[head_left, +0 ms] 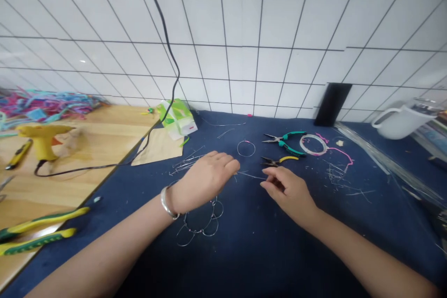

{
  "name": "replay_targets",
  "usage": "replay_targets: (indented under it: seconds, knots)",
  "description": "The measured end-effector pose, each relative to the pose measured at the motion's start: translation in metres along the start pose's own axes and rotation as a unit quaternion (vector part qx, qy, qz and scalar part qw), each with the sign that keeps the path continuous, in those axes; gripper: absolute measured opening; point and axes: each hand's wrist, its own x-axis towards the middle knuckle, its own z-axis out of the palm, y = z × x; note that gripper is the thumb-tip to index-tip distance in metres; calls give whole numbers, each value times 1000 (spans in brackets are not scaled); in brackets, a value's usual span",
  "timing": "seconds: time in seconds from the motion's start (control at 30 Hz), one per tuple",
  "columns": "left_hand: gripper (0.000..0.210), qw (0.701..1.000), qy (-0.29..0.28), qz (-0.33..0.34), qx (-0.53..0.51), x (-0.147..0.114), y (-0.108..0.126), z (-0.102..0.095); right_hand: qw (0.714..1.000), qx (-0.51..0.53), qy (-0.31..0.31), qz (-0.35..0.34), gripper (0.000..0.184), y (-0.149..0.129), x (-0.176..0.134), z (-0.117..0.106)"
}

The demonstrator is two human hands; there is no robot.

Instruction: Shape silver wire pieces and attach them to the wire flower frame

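Hands [209, 174] [289, 191] on wire [251, 175], pliers [279, 161] near, wall [240, 63] well beyond

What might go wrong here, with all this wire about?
The thin wire between the left hand and right hand might slip or prick a finger. The silver bracelet could snag the looped wire piece lying near it. A tug on the black cord might drag the yellow glue gun.
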Motion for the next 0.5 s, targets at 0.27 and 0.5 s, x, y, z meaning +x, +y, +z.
replay_targets:
  seconds: [0.27, 0.5]
  knots:
    - [22, 999, -2, 27, -22, -1, 4, 2, 988, -77, -26, -133, 20, 4, -2, 0]
    - [21, 998, -50, 28, -30, -3, 13, -3, 946, -224, 5, -236, 19, 7, -4, -2]
